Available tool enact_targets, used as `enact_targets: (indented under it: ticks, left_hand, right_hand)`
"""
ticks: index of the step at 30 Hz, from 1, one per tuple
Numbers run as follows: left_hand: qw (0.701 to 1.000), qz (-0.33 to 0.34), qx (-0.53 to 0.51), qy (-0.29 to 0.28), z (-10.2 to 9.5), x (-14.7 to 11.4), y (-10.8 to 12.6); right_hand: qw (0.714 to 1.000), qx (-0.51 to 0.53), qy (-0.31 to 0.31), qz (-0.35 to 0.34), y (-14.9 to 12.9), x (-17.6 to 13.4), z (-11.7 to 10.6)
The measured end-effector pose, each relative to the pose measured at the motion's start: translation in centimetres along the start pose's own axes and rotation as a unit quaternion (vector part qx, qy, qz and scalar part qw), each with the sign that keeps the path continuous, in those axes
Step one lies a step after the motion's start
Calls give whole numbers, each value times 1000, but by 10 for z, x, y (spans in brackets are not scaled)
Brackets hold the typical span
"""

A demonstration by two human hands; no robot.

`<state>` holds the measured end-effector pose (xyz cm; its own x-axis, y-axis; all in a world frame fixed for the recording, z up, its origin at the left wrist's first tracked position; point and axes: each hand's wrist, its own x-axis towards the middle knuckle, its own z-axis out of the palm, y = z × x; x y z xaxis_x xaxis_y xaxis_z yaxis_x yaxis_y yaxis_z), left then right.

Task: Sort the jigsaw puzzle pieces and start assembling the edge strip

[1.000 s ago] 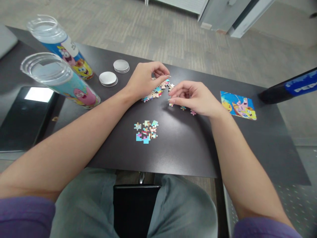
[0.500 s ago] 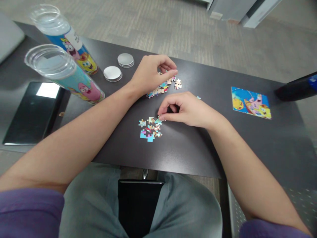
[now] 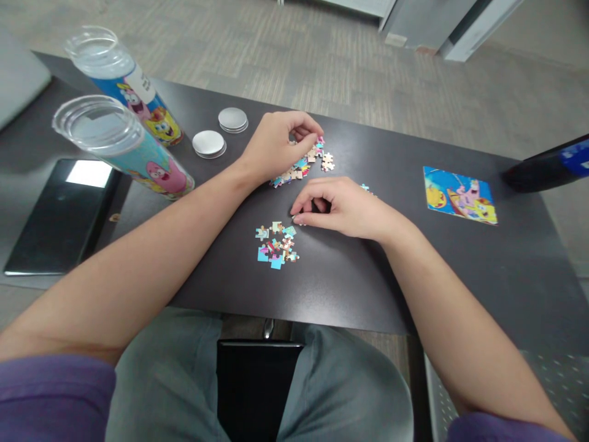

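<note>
The single head-worn camera looks forward and down, over the wearer's lap (close below), onto a dark desktop.

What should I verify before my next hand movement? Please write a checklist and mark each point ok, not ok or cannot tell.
1. Near group of puzzle pieces not covered by the right hand: ok, the hand is just beyond it, toward the right.
2. Right hand has a secure pinch on a piece: cannot tell, the fingers hide too much.
3. Far pile of pieces fully visible: not ok, the left hand covers part of it.
4. Picture card uncovered, picture side up: ok.
5. Gap between the left forearm and the nearer tube: cannot tell, they look very close.
</note>
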<state>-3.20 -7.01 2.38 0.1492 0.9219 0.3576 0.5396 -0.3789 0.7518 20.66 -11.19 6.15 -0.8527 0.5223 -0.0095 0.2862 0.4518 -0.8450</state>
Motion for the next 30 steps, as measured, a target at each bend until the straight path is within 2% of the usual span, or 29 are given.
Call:
enact_targets:
  ticks: [5,12,14,16,18,20,23,27,30]
  left_hand:
    - [1000,3,0,-1,0,0,0]
    - [999,28,-40,-1,3,2,-8]
    - [998,32,-54,0,4,2,-9]
    - [997,38,-65,2,4,2,-10]
    - [996,45,-74,1,4,1,-10]
    - [995,50,-81,-8,3,0,-8]
    - [994,54,-88,-33,1,-2,-5]
    - [992,58,-93,-64,-1,-4,-1]
    - [992,59,-90,-66,0,-4,-2]
  right_hand:
    - [1000,-10,16,0,1,-1,-4]
    - [999,-24,9,-29,1,0,1]
    - [998,-27,52,-19,5,-2,-4]
    - [989,-38,141,-4,14,-4,-12]
    - [969,-54,240,9,27,-5,-20]
    - [951,-62,302,25,40,-5,-26]
    - [941,-67,328,44,54,-4,-30]
    - [944,-76,317,42,58,-1,-27]
    - [947,-77,305,56,55,-3,-29]
